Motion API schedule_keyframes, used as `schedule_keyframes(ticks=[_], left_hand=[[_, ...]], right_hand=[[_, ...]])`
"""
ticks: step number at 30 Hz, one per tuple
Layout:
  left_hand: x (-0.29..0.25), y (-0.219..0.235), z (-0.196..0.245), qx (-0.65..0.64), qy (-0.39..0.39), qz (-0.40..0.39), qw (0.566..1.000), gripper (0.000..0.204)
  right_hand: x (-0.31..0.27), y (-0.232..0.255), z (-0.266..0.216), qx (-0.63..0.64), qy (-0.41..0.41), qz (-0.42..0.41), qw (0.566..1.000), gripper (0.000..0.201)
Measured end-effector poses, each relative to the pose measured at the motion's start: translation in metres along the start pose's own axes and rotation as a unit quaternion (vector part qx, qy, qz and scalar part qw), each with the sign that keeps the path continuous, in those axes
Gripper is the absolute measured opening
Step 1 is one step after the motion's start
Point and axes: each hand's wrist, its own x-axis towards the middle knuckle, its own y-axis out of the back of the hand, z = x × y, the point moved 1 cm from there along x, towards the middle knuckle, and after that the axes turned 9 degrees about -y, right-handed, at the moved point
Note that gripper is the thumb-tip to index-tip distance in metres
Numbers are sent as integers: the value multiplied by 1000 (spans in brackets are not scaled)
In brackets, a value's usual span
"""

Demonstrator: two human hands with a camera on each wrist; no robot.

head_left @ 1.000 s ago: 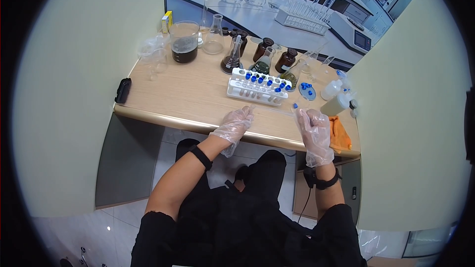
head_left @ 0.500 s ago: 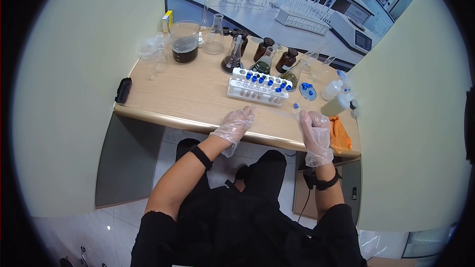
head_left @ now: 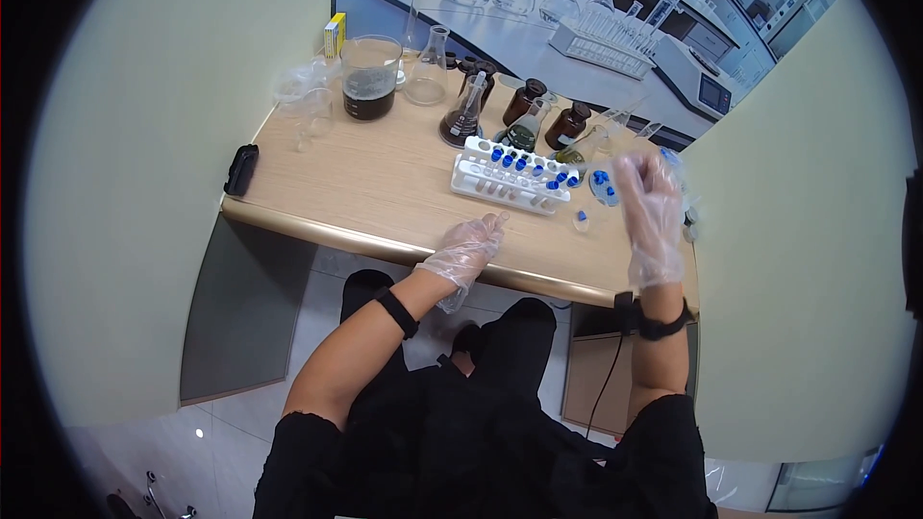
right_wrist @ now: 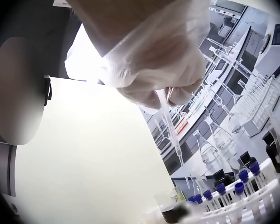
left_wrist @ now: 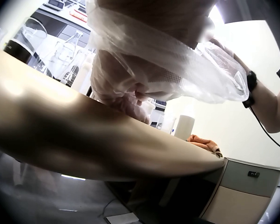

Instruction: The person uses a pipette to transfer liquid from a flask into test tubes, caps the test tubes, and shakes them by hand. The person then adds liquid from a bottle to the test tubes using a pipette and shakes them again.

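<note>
The gloved left hand (head_left: 463,248) is at the table's front edge, fingers curled round a small clear tube-like thing (head_left: 504,218), mostly hidden. The gloved right hand (head_left: 654,221) is raised at the right of the head view. In the right wrist view, its fingers pinch a clear dropper (right_wrist: 173,133) pointing downward. Left of that hand, the white rack (head_left: 508,198) holds several blue-capped tubes (head_left: 520,164). A loose blue cap (head_left: 582,216) lies right of the rack, and more blue caps lie in a round dish (head_left: 605,194).
Behind the rack stand flasks (head_left: 463,123) and brown bottles (head_left: 568,127). A beaker of dark liquid (head_left: 369,96) stands at the back left, near crumpled plastic (head_left: 306,82). A black object (head_left: 242,170) lies at the left edge; an orange cloth (left_wrist: 204,141) is at the right.
The right hand has risen and moved away from the front edge, towards the bottles at the right. The left hand has stayed nearly in place, while the head view has shifted slightly.
</note>
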Motion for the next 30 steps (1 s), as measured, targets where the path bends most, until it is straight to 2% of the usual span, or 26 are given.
schedule_keyframes(ticks=[1, 2, 6, 7, 10, 13, 15, 16, 18, 20, 23, 25, 30], left_hand=[[-1, 6, 12, 70, -6, -13, 997, 27], [0, 9, 19, 140, -11, -25, 990, 30], [0, 6, 11, 125, -13, -15, 992, 34], [-1, 9, 17, 126, -14, -23, 992, 35], [1, 11, 22, 149, 14, -47, 988, 36], [-1, 8, 17, 153, -61, -22, 986, 34], [0, 4, 11, 166, -67, -23, 984, 33], [1, 3, 9, 179, -77, -26, 981, 33], [2, 5, 12, 194, -61, -44, 978, 33], [0, 2, 7, 208, -47, -62, 975, 33], [0, 0, 1, 188, -84, -38, 978, 34], [0, 3, 6, 159, -37, -57, 985, 35], [2, 10, 17, 157, -5, -84, 984, 35]], right_hand=[[12, -3, -9, -1, 1, -2, 1000, 37], [26, -7, -20, -24, 39, 22, 999, 39], [100, -44, -41, -78, 153, 67, 983, 45], [115, -55, -50, -77, 156, 65, 983, 45], [159, -96, -67, -30, 141, 21, 989, 42], [200, -149, -57, -10, 95, -29, 995, 39], [214, -177, -53, -6, 23, -81, 996, 37], [224, -193, -47, -4, 24, -85, 996, 37], [242, -222, -29, -93, 8, -115, 989, 38], [245, -242, -21, -121, -1, -137, 983, 39], [252, -261, -7, -149, -7, -184, 972, 41], [252, -266, -9, -148, -5, -211, 966, 42], [243, -261, -30, -163, -28, -225, 960, 40]])
